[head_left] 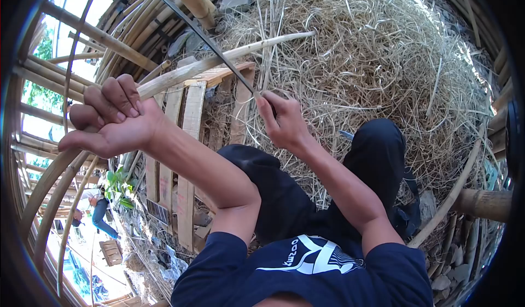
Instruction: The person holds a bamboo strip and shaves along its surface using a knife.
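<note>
My left hand [112, 115] is closed around a long, pale bamboo strip [270, 42], which slants up and to the right over the straw. My right hand [284, 122] is closed, gripping a long knife [191, 25] whose handle is hidden in my fingers. Its dark, narrow blade points up and left and crosses the strip roughly midway along the visible length. Blade and strip appear to touch there, though I cannot be sure. Below my left hand, several curved bamboo strips [54, 211] run downward; whether the held strip is one of them, I cannot tell.
A heap of dry shavings [361, 50] spreads ahead and to the right. A wooden pallet [188, 110] lies under my left forearm. Bamboo poles [101, 36] form a frame at left, with another person [99, 214] beyond it. A thick bamboo pole [484, 204] juts in at right.
</note>
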{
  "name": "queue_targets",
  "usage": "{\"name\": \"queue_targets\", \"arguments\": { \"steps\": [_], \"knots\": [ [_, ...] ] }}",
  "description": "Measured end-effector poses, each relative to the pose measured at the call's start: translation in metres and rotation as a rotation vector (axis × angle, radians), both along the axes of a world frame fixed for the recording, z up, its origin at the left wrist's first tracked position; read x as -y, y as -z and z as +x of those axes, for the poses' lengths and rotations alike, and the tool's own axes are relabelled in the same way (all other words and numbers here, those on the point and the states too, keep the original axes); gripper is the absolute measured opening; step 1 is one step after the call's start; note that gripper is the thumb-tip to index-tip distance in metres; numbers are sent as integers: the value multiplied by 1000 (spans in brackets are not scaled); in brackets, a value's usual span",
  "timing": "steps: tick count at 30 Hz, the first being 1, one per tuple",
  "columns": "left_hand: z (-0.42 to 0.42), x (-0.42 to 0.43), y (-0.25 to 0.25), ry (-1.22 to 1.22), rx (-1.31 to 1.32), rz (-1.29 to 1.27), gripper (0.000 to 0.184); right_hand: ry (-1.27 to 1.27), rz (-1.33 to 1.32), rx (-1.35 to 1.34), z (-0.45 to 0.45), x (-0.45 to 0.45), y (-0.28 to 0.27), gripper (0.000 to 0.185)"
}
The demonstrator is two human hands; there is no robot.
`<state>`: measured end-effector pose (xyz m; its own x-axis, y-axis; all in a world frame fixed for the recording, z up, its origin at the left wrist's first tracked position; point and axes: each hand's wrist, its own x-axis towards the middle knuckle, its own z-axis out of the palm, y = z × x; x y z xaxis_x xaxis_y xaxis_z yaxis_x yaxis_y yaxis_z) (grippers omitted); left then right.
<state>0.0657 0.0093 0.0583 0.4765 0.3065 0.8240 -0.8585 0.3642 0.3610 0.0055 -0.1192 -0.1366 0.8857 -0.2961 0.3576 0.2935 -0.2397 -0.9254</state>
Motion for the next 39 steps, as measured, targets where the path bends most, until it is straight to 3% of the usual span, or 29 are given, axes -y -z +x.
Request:
{"name": "queue_targets", "arguments": {
  "steps": [4,7,8,12,15,16,21,24,28,31,35,36,39],
  "knots": [
    [0,0,4,-11,-29,32,60,98,94,-136,20,18,36,36],
    [2,-8,2,45,-13,-19,60,101,133,-30,21,11,36,39],
    [8,-10,2,40,19,32,61,6,252,-131,12,9,19,37],
    [2,-1,1,14,-6,16,61,-39,21,65,-4,-6,-14,32],
    [0,3,1,-56,-34,-5,61,-17,93,-81,7,-1,11,33],
    [3,-1,6,-35,-58,5,61,43,21,15,14,5,24,34],
    [10,-8,2,-13,-47,-20,61,40,43,-47,-1,-3,-4,34],
    [4,-1,5,-7,-34,9,61,-84,90,9,-13,-10,-25,30],
    [-1,5,8,-65,-40,38,60,13,133,-102,8,6,17,35],
    [2,1,6,-81,-51,-11,60,32,53,-71,10,7,17,37],
    [0,5,3,-51,-69,-37,60,-48,41,-119,-13,-4,-30,35],
    [-3,7,1,-40,-40,-7,61,-21,-26,42,-13,-7,-29,34],
    [-10,11,2,-31,-23,0,60,70,111,-42,10,9,16,35]
  ]
}}
